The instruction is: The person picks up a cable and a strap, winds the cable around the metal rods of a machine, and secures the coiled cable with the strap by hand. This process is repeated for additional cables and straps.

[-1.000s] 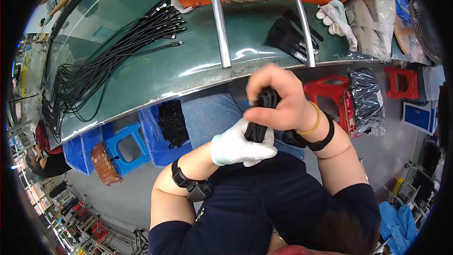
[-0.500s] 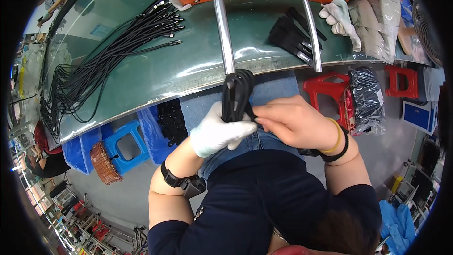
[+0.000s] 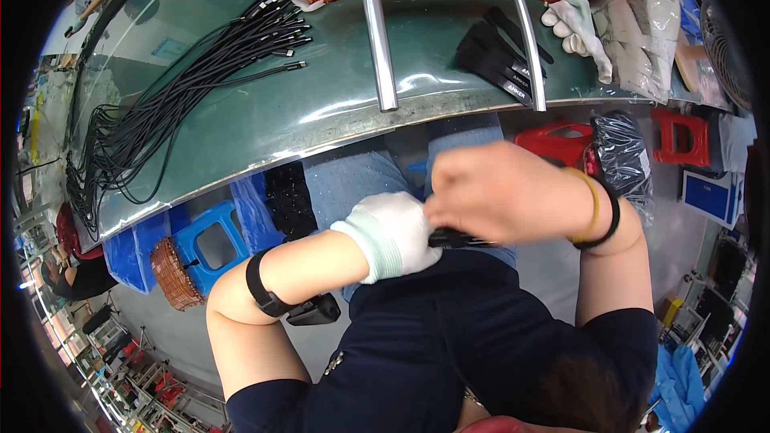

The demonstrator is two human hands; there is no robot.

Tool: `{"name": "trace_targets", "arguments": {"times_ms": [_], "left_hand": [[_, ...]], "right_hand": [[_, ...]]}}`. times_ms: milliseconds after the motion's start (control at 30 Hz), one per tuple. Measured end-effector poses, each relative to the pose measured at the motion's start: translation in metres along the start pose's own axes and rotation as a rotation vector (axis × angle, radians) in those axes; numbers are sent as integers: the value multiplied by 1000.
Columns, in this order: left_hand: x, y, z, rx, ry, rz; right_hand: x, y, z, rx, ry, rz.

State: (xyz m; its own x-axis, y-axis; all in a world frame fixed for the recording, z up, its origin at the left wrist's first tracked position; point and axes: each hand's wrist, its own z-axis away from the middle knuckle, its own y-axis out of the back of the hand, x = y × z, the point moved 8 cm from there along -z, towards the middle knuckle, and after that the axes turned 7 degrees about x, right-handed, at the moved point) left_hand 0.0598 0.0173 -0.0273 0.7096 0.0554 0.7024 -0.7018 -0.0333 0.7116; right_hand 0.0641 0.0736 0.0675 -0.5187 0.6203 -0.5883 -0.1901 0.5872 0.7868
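In a white glove with a pale green cuff, my left hand (image 3: 395, 231) is closed round a coiled black cable (image 3: 455, 239), held low over my lap. Most of that coil is hidden; only a dark strip shows below my right hand. My bare right hand (image 3: 491, 192) crosses above it, fingers bent and pressed together beside the glove. Whatever those fingers pinch cannot be made out. On the green table lies a bundle of black cables (image 3: 184, 80) with metal plugs, at the far left. Black straps (image 3: 496, 60) lie in a fanned pile at the right.
Two metal tubes, one at the middle (image 3: 377, 40) and one farther right (image 3: 523, 32), reach over the table's front edge. A white glove (image 3: 579, 36) and a clear plastic bag (image 3: 642, 32) lie far right. Stools, blue (image 3: 210, 244) and red (image 3: 553, 140), stand below the table.
Both hands have moved down toward my body, away from the middle tube. My left hand has turned over, and the coil, earlier in plain sight, is now mostly covered.
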Motion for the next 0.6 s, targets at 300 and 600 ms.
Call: {"name": "trace_targets", "arguments": {"times_ms": [300, 600], "left_hand": [[-13, 16, 4, -120, 482, 1187], [-47, 26, 19, 385, 729, 1163]], "right_hand": [[65, -49, 17, 384, -543, -1450], [66, -40, 33, 725, -454, -552]]}}
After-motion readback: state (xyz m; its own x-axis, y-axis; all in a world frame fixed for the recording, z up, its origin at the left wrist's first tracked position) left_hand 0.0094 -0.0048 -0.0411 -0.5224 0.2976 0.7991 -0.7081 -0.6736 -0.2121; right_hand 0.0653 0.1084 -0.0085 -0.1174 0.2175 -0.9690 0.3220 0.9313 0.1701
